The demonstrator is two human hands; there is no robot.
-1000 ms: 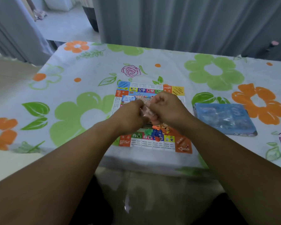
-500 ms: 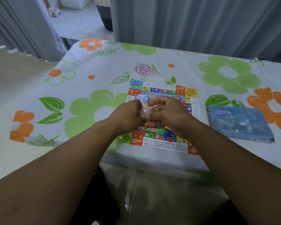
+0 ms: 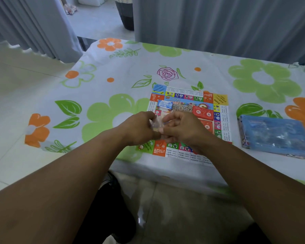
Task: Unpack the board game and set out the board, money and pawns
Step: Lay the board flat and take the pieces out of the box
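Bare tablecloth (image 3: 113, 71) left of the board (image 3: 220, 100), blue box (image 3: 275, 136) near its right edge, curtain (image 3: 218, 23) along the far side

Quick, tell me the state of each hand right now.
Left hand: closed, pinching the small clear plastic bag.
Right hand: closed, pinching the same bag from the other side.

L hand (image 3: 139, 129) & R hand (image 3: 183, 132) hide most of the clear packet (image 3: 156, 124) pinched btwn them; its contents are too blurred to tell. They also cover the near-centre squares of the board (image 3: 188, 103). Board print is too small to read. Blue box (image 3: 275, 136): right corner cut off by frame edge, lid art blurred. Both forearms run out at bottom edge.
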